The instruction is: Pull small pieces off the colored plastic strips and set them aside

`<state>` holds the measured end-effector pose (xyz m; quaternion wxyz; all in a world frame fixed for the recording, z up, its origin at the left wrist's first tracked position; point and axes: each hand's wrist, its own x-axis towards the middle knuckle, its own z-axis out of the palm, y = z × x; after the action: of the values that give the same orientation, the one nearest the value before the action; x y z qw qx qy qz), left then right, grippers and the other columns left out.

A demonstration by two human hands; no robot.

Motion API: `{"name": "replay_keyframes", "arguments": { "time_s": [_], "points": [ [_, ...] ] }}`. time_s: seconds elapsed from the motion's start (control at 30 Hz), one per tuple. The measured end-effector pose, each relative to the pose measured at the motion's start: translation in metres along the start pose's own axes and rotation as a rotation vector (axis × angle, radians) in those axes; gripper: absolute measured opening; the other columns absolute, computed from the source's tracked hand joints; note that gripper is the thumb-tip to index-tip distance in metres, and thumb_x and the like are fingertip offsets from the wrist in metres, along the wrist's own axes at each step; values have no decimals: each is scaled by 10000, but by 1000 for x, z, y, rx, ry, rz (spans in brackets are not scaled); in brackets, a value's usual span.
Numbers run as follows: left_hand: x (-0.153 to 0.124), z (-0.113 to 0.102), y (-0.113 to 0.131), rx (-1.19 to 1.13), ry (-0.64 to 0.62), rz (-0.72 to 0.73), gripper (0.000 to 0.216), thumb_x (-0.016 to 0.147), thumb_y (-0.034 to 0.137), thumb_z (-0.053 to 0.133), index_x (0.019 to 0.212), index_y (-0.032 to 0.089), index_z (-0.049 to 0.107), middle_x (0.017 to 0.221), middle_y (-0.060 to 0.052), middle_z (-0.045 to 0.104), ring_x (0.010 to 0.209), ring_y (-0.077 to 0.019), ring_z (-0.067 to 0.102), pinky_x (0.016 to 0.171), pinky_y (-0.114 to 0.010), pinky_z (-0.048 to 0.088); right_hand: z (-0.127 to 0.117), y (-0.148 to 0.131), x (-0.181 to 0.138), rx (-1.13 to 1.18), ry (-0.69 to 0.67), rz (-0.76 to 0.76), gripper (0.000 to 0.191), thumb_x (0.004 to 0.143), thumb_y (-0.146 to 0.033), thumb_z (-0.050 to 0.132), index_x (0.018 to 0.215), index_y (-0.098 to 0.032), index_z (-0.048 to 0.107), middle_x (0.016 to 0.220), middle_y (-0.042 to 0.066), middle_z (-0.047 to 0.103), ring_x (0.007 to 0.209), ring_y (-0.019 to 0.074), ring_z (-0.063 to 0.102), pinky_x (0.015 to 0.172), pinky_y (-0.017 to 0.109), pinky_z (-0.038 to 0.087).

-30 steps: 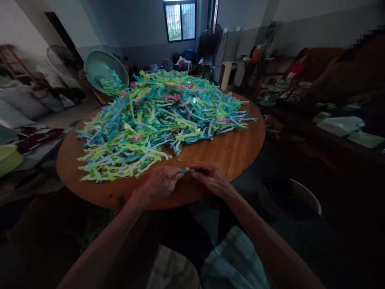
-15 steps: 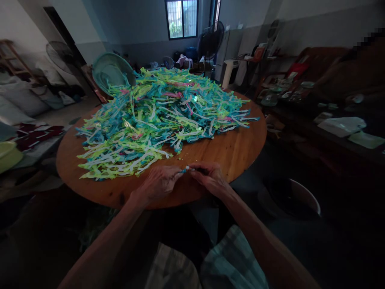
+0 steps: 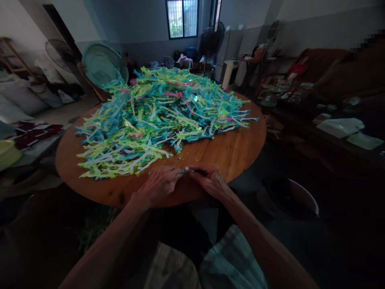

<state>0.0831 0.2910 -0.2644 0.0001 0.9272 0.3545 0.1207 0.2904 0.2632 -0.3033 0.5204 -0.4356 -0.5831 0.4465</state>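
My left hand [image 3: 162,178] is closed in a pinch over the near part of the round wooden table. Between its fingertips is a small blue piece with a white tip [image 3: 185,170], its exact kind too small to tell. My right hand [image 3: 209,180] is also closed, thumb and finger pinched at the white tip, so the two hands almost meet. Just beyond them lies a big heap of blue, yellow-green and white plastic strips [image 3: 168,112], with some pink ones among them.
The heap covers much of the round wooden table [image 3: 234,154]. A tilted green basin [image 3: 104,66] is at the heap's far left. A bucket [image 3: 303,196] stands on the floor to the right. Fans, a side table with jars and a plastic bag [image 3: 341,126] are farther off.
The green basin has moved left and slightly up, away from the heap. My hands stay nearly in place, still pinching the small piece.
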Motion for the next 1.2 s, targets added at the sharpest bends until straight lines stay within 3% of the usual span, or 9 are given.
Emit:
{"name": "replay_keyframes", "arguments": {
  "time_s": [0.13,0.4,0.67,0.8,0.97,1.07,1.2],
  "points": [
    [0,0,3,101,-23,-7,272,996,192,417,880,169,661,786,-47,685,700,-183,608,641,-297,365,1,0,-2,-76,3,-63,226,833,-306,671,1003,-208,783,1007,58,779,941,231,718,886,365,553],
    [-2,8,-1,151,36,51,232,955,140,449,864,173,660,742,-49,660,687,-181,578,622,-309,334,-5,-3,-2,-158,-77,-141,201,842,-228,647,985,-198,786,999,71,781,928,224,723,856,346,563],
    [-13,11,-6,82,174,212,247,857,40,431,791,165,633,648,-25,601,604,-173,536,587,-324,321,-15,-17,-6,-270,-263,-90,231,868,-241,628,1037,-220,783,1016,63,779,927,230,718,830,354,565],
    [-15,7,-6,61,191,218,255,843,25,421,796,176,621,639,-20,600,610,-171,542,582,-318,307,-15,-23,-6,-318,-269,-105,250,861,-243,634,1063,-209,778,1066,88,770,1008,257,711,920,401,549],
    [-14,3,-8,104,219,201,256,844,31,411,800,179,616,643,-26,600,620,-174,547,597,-309,315,-10,-22,0,-271,-264,-96,252,843,-223,617,1027,-201,788,1000,76,782,918,228,725,826,338,568],
    [-13,6,-8,149,194,221,249,861,41,419,804,176,621,664,-32,618,638,-185,564,604,-318,318,-12,-19,4,-244,-293,-60,229,827,-244,641,992,-198,794,976,60,788,900,220,724,820,329,563],
    [-9,8,-5,160,96,140,211,950,159,460,814,180,620,686,-34,637,640,-183,568,618,-314,328,-16,-12,8,-171,-285,-17,218,808,-296,690,969,-199,800,996,67,787,914,232,727,848,360,563]
  ]
}}
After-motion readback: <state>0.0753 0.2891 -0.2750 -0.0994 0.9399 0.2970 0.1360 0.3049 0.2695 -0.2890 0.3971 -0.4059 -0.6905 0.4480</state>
